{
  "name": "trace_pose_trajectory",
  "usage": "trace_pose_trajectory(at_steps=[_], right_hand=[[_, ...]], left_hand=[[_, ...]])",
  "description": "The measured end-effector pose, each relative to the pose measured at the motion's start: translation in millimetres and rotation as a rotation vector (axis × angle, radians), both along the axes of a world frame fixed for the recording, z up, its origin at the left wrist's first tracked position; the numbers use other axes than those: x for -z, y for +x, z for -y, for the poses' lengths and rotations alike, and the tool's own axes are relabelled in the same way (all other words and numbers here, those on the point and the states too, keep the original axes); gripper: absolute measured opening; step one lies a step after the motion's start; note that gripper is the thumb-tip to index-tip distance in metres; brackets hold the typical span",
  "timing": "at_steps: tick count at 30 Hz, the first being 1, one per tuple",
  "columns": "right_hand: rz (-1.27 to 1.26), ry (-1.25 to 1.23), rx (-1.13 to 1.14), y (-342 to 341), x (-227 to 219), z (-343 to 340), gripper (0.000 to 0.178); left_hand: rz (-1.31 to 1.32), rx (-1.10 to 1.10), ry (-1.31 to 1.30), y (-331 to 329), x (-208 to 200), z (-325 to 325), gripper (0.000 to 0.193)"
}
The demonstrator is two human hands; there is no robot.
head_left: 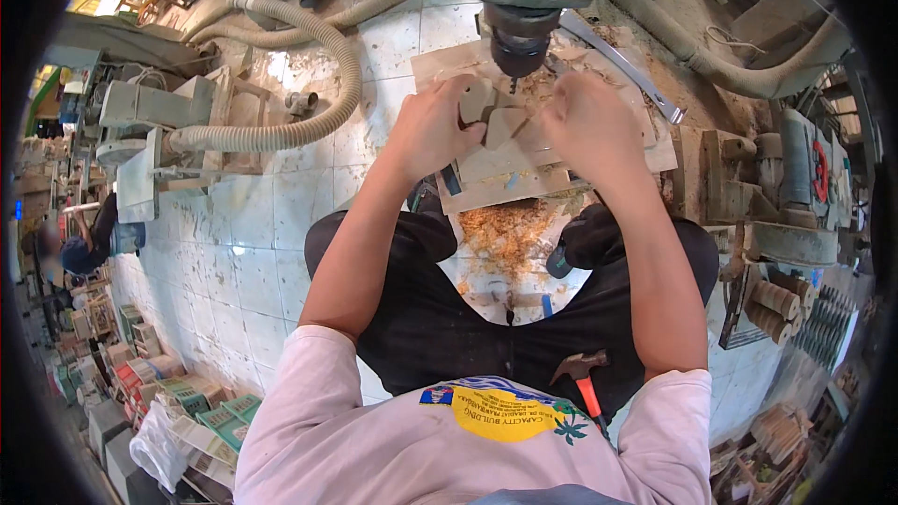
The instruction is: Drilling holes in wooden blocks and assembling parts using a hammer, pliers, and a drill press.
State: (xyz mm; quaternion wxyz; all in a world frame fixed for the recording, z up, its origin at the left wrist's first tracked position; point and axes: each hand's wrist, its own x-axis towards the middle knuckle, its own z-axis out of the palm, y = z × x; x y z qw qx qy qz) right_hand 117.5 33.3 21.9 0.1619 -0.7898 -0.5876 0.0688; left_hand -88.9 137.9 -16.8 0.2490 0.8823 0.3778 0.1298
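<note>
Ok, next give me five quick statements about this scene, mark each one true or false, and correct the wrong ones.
1. The left hand touches a flat pale piece. True.
2. The drill chuck is to the left of both hands. False: the chuck sits between the left hand and the right hand from side to side.
3. Loose shavings lie on the floor. True.
4. The hammer has a green handle. False: the hammer has an orange-red handle.
5. A ribbed hose curves on the left side of the picture. True.
</note>
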Motion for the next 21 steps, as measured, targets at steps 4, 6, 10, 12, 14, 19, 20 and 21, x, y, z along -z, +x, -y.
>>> trace_pose_trajectory(at_steps=[4, 6, 10, 12, 14, 19, 20, 21], right_hand=[[-0.236, -0.153, -0.060, -23, 13, 10, 0.052], [-0.238, -0.137, -0.067, -29, 17, 11, 0.056], [-0.203, -0.178, -0.125, -28, 13, 10, 0.061], [-0.191, -0.234, -0.166, -18, 5, 13, 0.062], [-0.136, -0.336, -0.138, -7, -1, 21, 0.065], [-0.111, -0.372, -0.126, 5, -1, 26, 0.067], [-0.103, -0.329, -0.125, 7, 0, 27, 0.067], [-0.101, -0.330, -0.120, 8, 2, 27, 0.067]], left_hand=[[0.019, 0.049, -0.113, 1, -9, 5, 0.071], [0.010, 0.021, -0.273, 0, -10, 3, 0.069], [-0.018, 0.014, -0.231, -5, -7, 4, 0.069], [0.041, 0.013, -0.021, -6, 5, 5, 0.071], [0.009, 0.016, -0.003, 2, 1, 12, 0.071], [-0.013, 0.052, 0.047, 11, 7, 20, 0.070], [-0.007, 0.029, 0.041, 12, 8, 20, 0.069], [-0.002, 0.006, 0.037, 14, 9, 20, 0.068]])
